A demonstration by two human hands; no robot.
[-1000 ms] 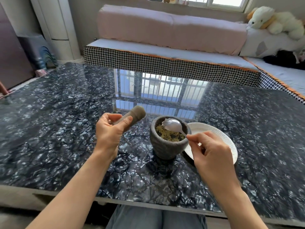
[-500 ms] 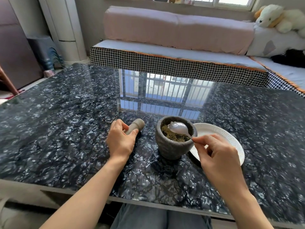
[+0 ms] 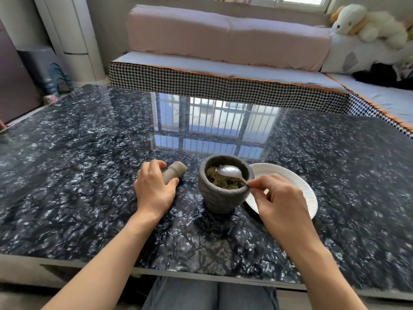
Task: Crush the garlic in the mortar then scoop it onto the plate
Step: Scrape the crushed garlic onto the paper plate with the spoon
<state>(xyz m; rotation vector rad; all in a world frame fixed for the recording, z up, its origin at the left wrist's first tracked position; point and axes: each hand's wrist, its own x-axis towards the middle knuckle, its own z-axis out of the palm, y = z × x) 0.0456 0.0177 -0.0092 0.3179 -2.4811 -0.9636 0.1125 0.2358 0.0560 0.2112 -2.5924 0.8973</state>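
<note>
A grey stone mortar (image 3: 223, 198) stands on the dark marbled table (image 3: 89, 175), with crushed yellowish garlic (image 3: 220, 181) inside. Just right of it lies a white paper plate (image 3: 299, 191), with nothing visible on its bare part. My right hand (image 3: 279, 198) pinches the handle of a metal spoon (image 3: 229, 171), whose bowl sits over the garlic inside the mortar. Left of the mortar, the stone pestle (image 3: 175, 172) lies on the table, and my left hand (image 3: 154, 186) curls around its near end.
A sofa with a houndstooth-trimmed seat (image 3: 223, 86) runs along the table's far edge, with a plush toy (image 3: 368, 25) at the right. A white column unit (image 3: 73, 36) and stacked stools (image 3: 51, 74) stand at the far left. My lap is below the near table edge.
My left hand has lowered the pestle from the air onto the table left of the mortar. The spoon has stayed over the garlic, dipping slightly lower.
</note>
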